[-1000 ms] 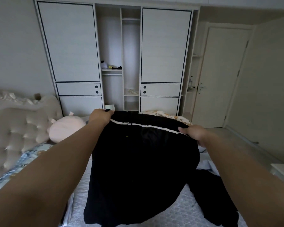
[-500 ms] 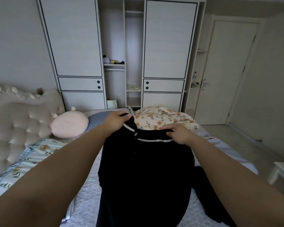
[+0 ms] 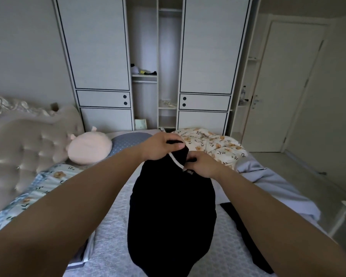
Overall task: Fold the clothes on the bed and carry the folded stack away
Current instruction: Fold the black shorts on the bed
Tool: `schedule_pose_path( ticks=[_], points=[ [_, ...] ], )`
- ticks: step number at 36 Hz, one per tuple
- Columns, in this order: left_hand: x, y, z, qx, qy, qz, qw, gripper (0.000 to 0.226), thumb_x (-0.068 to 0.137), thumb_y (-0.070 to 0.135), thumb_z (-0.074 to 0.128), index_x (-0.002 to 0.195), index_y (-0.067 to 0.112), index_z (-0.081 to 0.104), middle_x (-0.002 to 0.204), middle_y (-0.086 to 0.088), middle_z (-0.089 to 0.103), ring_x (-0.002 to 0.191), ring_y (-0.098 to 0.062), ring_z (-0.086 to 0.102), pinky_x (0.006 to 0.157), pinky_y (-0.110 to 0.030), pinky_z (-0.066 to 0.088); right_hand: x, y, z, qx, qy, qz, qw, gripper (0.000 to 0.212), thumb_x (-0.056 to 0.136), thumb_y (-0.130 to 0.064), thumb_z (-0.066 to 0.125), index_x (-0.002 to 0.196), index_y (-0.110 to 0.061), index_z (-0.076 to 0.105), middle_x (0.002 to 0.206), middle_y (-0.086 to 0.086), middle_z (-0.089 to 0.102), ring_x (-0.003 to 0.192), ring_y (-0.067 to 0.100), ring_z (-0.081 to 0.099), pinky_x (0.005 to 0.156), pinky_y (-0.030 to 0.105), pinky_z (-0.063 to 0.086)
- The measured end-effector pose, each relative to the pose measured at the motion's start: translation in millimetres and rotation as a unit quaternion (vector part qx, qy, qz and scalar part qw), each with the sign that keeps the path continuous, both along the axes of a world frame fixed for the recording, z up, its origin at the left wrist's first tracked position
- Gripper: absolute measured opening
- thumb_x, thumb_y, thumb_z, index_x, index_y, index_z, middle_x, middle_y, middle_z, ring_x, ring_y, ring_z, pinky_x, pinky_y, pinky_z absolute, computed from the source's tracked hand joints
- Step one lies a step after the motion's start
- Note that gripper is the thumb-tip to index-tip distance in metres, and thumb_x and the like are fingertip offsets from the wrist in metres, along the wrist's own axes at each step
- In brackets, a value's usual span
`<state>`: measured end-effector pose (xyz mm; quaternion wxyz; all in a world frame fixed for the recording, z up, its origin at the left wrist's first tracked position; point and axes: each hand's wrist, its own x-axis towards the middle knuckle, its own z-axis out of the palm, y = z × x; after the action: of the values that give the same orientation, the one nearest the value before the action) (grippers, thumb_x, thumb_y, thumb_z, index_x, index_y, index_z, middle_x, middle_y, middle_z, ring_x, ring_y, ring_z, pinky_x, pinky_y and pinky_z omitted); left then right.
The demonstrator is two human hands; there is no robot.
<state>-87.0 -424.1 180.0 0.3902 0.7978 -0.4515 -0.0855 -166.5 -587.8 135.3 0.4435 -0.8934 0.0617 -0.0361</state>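
Left hand: left hand (image 3: 160, 145), arm stretched forward, fingers curled over the top edge of the black garment (image 3: 172, 212), gripping it.
Right hand: right hand (image 3: 201, 163), arm stretched forward, pinching the same top edge at its white trim; just beside the left hand, almost touching.
Black garment: held up by its top, hanging doubled over the bed (image 3: 112, 236).
Second dark garment: dark piece (image 3: 246, 232) lying flat on the bed, right of the hanging one.
Background: floral quilt (image 3: 216, 146); pink plush pillow (image 3: 89, 149); wardrobe (image 3: 154, 62).
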Motion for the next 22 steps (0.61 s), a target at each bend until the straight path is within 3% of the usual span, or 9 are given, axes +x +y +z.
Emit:
schedule_pose_path(
  ticks=[2, 4, 7, 11, 14, 17, 20, 22],
  points=[
    [3.0, 2.1, 0.2, 0.001, -0.005, -0.005, 1.000, 0.009, 0.093, 0.021, 0.060, 0.093, 0.028, 0.065, 0.090, 0.025, 0.062, 0.080, 0.020, 0.054, 0.075, 0.003, 0.034, 1.1, -1.9, 0.2, -0.033, 0.002, -0.026, 0.999, 0.012, 0.087, -0.010, 0.060, 0.077, -0.015, 0.056, 0.076, 0.000, 0.056, 0.068, 0.011, 0.051, 0.057, 0.019, 0.038],
    [9.5, 5.1, -0.7, -0.006, -0.007, -0.001, 1.000, 0.009, 0.091, 0.019, 0.063, 0.093, 0.028, 0.066, 0.092, 0.020, 0.064, 0.085, 0.013, 0.056, 0.080, 0.000, 0.035, 0.5, -5.9, 0.7, -0.064, 0.002, -0.063, 0.996, 0.014, 0.090, -0.017, 0.056, 0.077, -0.014, 0.050, 0.075, 0.002, 0.051, 0.068, 0.015, 0.046, 0.059, 0.028, 0.032],
    [20.8, 13.0, -2.3, 0.006, -0.015, 0.026, 1.000, 0.013, 0.087, 0.019, 0.068, 0.098, 0.025, 0.067, 0.106, 0.007, 0.063, 0.102, -0.006, 0.055, 0.098, -0.020, 0.037, 1.3, -13.6, -3.2, -0.090, -0.008, -0.121, 0.989, 0.018, 0.095, -0.025, 0.047, 0.082, -0.014, 0.050, 0.078, 0.004, 0.051, 0.071, 0.018, 0.047, 0.059, 0.030, 0.031],
    [33.2, 30.2, -6.3, -0.019, -0.017, 0.063, 0.998, 0.017, 0.085, 0.013, 0.069, 0.089, 0.029, 0.068, 0.093, 0.008, 0.067, 0.091, -0.007, 0.060, 0.087, -0.020, 0.039, 0.1, -31.8, -11.8, -0.124, 0.010, -0.187, 0.975, 0.025, 0.096, -0.024, 0.042, 0.090, -0.004, 0.056, 0.097, 0.014, 0.063, 0.078, 0.023, 0.051, 0.063, 0.029, 0.035],
    [43.7, 43.8, -14.5, -0.025, -0.014, 0.102, 0.994, 0.018, 0.087, 0.011, 0.067, 0.088, 0.029, 0.067, 0.087, 0.013, 0.067, 0.084, 0.000, 0.060, 0.080, -0.010, 0.039, -2.3, -50.5, -15.0, -0.009, 0.073, -0.238, 0.969, 0.033, 0.098, -0.019, 0.038, 0.081, -0.001, 0.059, 0.101, 0.019, 0.066, 0.062, 0.017, 0.047, 0.060, 0.027, 0.037],
    [49.3, 48.6, -21.7, -0.001, -0.007, 0.111, 0.994, 0.018, 0.092, 0.009, 0.060, 0.092, 0.027, 0.066, 0.090, 0.012, 0.067, 0.082, 0.005, 0.059, 0.074, 0.000, 0.037, -8.1, -57.7, -15.4, 0.246, 0.099, -0.278, 0.923, 0.051, 0.097, -0.029, 0.047, 0.055, -0.005, 0.061, 0.066, 0.013, 0.063, 0.055, 0.022, 0.051, 0.057, 0.027, 0.042],
    [53.7, 44.9, -31.0, 0.070, -0.002, 0.122, 0.990, 0.015, 0.096, 0.018, 0.055, 0.108, 0.023, 0.063, 0.112, -0.002, 0.064, 0.107, -0.016, 0.057, 0.097, -0.023, 0.039, -10.9, -57.2, -15.2, 0.342, 0.116, -0.278, 0.890, 0.064, 0.094, -0.053, 0.046, 0.059, -0.004, 0.067, 0.052, 0.009, 0.057, 0.045, 0.023, 0.050, 0.046, 0.023, 0.043],
    [55.3, 41.2, -36.3, 0.108, 0.003, 0.143, 0.984, 0.026, 0.098, 0.023, 0.052, 0.121, 0.015, 0.060, 0.125, -0.007, 0.059, 0.118, -0.022, 0.052, 0.104, -0.030, 0.034, -7.8, -59.0, -15.8, 0.376, 0.140, -0.246, 0.882, 0.079, 0.089, -0.067, 0.036, 0.066, -0.002, 0.075, 0.045, 0.008, 0.055, 0.035, 0.022, 0.048, 0.039, 0.019, 0.043]
  ],
)
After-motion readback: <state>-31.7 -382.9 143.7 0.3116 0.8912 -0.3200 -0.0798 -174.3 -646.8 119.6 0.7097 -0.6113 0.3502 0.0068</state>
